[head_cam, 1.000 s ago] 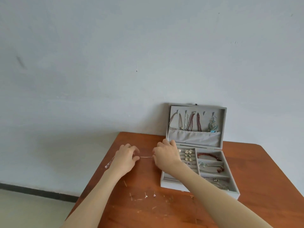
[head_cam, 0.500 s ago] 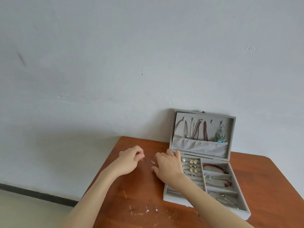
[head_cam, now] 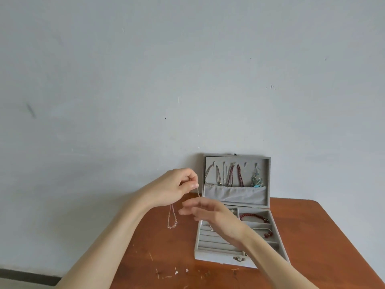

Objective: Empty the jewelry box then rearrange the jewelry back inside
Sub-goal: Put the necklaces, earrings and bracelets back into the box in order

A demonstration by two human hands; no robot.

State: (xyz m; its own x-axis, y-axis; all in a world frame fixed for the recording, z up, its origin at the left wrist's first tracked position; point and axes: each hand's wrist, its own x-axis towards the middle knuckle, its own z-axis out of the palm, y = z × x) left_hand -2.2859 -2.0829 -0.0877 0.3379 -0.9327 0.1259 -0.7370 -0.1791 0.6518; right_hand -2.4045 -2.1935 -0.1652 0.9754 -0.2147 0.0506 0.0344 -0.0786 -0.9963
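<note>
Inside, jewelry box holds necklaces, bracelets

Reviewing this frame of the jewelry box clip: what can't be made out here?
Head view, the only one:
- The right hand is motion-blurred; whether its fingers touch the thin chain cannot be told.
- The right forearm covers part of the jewelry box, hiding some ring rows and the lower right compartments.
- The two small studs on the table are too small to identify.
- The necklaces in the lid tuck into the pocket, which hides their lower ends.
</note>
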